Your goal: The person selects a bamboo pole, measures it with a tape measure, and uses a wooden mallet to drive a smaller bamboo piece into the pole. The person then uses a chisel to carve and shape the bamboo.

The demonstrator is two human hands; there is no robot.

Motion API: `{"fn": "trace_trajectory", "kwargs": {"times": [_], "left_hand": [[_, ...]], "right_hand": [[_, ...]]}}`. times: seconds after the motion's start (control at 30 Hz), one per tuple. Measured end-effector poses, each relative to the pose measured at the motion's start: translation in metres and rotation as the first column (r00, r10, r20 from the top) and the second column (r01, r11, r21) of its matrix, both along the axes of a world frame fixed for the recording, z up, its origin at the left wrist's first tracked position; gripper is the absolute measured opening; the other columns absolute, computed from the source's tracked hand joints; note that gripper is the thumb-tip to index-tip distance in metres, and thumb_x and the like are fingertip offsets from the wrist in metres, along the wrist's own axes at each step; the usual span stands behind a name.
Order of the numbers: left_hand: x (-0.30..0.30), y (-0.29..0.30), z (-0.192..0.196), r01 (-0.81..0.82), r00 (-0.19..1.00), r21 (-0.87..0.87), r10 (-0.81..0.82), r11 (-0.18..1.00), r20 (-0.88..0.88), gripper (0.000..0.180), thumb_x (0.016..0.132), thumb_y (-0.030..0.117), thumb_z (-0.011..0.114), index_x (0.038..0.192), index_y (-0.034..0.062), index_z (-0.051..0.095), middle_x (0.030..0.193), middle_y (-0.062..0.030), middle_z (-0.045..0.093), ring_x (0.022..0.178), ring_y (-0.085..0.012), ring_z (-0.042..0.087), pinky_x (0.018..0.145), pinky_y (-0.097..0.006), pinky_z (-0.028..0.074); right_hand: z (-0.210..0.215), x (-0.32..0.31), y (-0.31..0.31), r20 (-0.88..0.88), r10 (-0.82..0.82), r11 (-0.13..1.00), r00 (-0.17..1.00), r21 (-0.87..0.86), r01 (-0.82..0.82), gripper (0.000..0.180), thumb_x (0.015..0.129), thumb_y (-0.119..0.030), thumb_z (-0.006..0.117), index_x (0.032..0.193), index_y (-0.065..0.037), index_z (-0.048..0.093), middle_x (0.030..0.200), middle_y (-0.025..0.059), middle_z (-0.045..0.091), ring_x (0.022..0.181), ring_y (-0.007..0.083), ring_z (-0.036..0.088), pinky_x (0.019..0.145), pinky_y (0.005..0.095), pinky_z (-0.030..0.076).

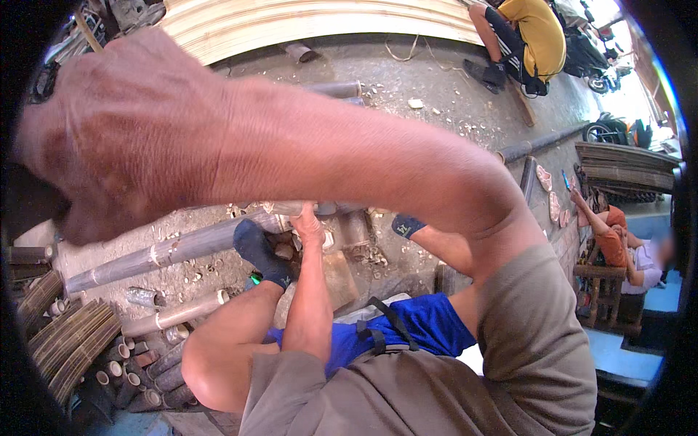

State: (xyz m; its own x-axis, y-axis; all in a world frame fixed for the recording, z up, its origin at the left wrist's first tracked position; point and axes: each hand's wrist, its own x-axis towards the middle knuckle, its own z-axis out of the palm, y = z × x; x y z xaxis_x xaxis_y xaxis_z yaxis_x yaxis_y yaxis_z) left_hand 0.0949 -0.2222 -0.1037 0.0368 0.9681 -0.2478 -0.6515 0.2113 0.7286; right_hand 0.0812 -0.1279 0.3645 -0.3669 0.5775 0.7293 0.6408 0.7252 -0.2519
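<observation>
Long grey bamboo pole (182,247), smooth with pale node rings, lies across the ground at 9 o'clock of the left hand (309,225), which presses it, fingers together. Right hand (116,131), raised close to the camera: closure indeterminable.

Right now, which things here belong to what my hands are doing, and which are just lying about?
In hand: left hand on the long bamboo pole; right hand raised near the camera.

Lying about: cut bamboo pieces, bamboo strip bundles, short bamboo tube.
</observation>
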Motion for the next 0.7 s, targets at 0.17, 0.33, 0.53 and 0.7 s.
{"fn": "trace_trajectory", "kwargs": {"times": [0.17,0.33,0.53,0.7], "left_hand": [[-0.034,0.010,-0.021,0.142,0.867,0.005,-0.122,0.990,-0.483,0.032,0.092,0.018,0.070,0.121,0.0044,0.067,0.111,-0.0086,0.071,0.101,-0.0256,0.065,0.094,-0.044,0.051],[-0.006,0.003,0.034,0.035,0.991,-0.157,-0.054,0.987,-0.123,0.021,0.087,0.016,0.068,0.104,0.0044,0.066,0.094,-0.0078,0.069,0.091,-0.0201,0.065,0.087,-0.040,0.051],[0.009,0.012,0.042,-0.054,0.998,-0.261,0.048,0.964,-0.032,0.013,0.085,0.011,0.066,0.091,0.0016,0.060,0.076,-0.0075,0.064,0.073,-0.0219,0.064,0.076,-0.038,0.053],[0.017,0.005,0.054,-0.153,0.976,-0.089,0.136,0.984,-0.170,0.011,0.085,0.005,0.064,0.091,-0.0003,0.057,0.081,-0.0067,0.061,0.068,-0.0198,0.062,0.070,-0.034,0.050]], "right_hand": [[-0.150,0.087,-0.047,0.618,0.172,0.832,0.767,-0.508,0.222,0.086,0.080,-0.031,0.081,0.156,-0.015,0.043,0.087,0.0159,0.069,0.074,0.0339,0.074,0.056,0.0452,0.057],[-0.106,0.138,-0.112,0.731,-0.062,0.613,0.680,-0.510,0.604,0.085,0.082,-0.037,0.079,0.156,-0.015,0.044,0.106,0.0266,0.070,0.089,0.0383,0.075,0.070,0.0504,0.059],[-0.090,0.169,-0.211,0.335,-0.537,0.427,0.774,-0.684,0.592,0.093,0.082,-0.036,0.081,0.161,-0.010,0.038,0.122,0.0314,0.068,0.106,0.0471,0.071,0.090,0.0516,0.056],[-0.111,0.187,-0.277,0.184,-0.747,0.163,0.639,-0.881,0.445,0.097,0.081,-0.029,0.081,0.163,-0.006,0.034,0.137,0.0308,0.064,0.124,0.0402,0.066,0.105,0.0444,0.051]]}}
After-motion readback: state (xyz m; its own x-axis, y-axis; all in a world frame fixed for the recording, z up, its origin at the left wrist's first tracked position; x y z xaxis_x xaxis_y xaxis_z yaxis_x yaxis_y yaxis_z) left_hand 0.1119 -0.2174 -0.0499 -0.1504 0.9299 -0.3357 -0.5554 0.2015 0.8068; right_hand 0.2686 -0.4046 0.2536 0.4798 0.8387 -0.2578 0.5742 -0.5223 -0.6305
